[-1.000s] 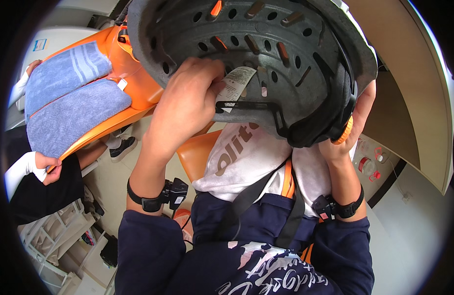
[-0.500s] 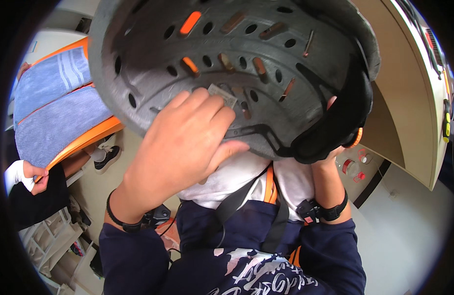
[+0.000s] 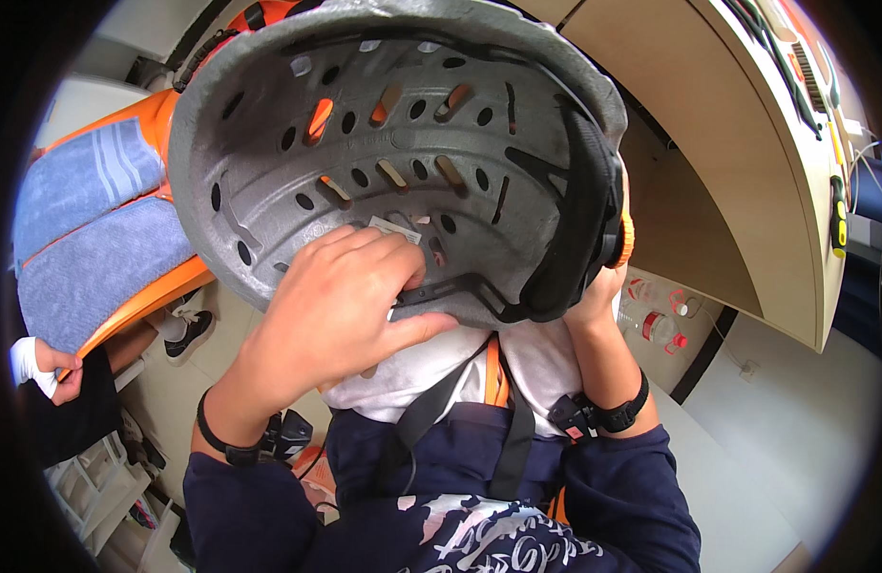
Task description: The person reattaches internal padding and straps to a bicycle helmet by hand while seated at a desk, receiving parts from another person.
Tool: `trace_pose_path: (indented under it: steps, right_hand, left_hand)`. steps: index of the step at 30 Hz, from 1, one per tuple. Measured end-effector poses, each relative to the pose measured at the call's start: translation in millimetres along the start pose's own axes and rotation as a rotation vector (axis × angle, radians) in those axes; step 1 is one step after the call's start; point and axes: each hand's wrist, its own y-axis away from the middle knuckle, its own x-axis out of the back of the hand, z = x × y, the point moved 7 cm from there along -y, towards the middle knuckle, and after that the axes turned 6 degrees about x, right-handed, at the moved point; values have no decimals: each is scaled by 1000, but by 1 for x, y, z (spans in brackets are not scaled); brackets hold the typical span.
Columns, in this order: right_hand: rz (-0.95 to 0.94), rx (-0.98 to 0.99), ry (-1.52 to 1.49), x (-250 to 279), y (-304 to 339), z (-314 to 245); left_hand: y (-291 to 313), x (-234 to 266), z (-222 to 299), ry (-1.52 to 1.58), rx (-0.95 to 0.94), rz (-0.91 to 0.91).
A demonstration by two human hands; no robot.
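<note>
A helmet (image 3: 384, 172) fills the upper middle, its dark grey, slotted foam inside turned toward me. My left hand (image 3: 350, 291) is closed over its near edge, fingers curled inside beside a small pale label (image 3: 395, 229), thumb along the rim. My right hand (image 3: 594, 294) supports the right side from behind; its fingers are mostly hidden by the shell. Black padding (image 3: 579, 220) lines that side, and a bit of orange (image 3: 627, 244) shows outside it. Below the helmet, a whitish cloth (image 3: 388, 382) and black straps (image 3: 439, 387) lie across my front.
On the left, blue towels (image 3: 107, 244) cover an orange board, its edge gripped by another person's hand (image 3: 61, 368) with a white wrist wrap. A beige cabinet or table (image 3: 718, 143) curves along the right, with tools on it. Plastic bottles (image 3: 659, 328) stand on the floor beneath.
The helmet has shifted left and its opening has tilted, showing more of the upper rim. Both hands have moved left with it, keeping their hold.
</note>
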Motion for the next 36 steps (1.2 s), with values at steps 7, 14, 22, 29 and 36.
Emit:
trace_pose_path:
  steps: [7,14,22,29,36]
  right_hand:
    - [-1,-68,-51,-1,2,6]
    - [-9,6,32,8,2,2]
    - [-66,97,357,21,2,6]
    - [-17,-90,63,-3,-6,4]
    - [104,-487,-366,-16,-11,37]
  left_hand:
    - [0,1,-1,36,26,-62]
    - [2,2,6,82,-58,47]
    - [-3,4,2,136,61,-50]
    - [-1,9,2,71,-11,18]
    - [-5,10,2,153,-122,-146]
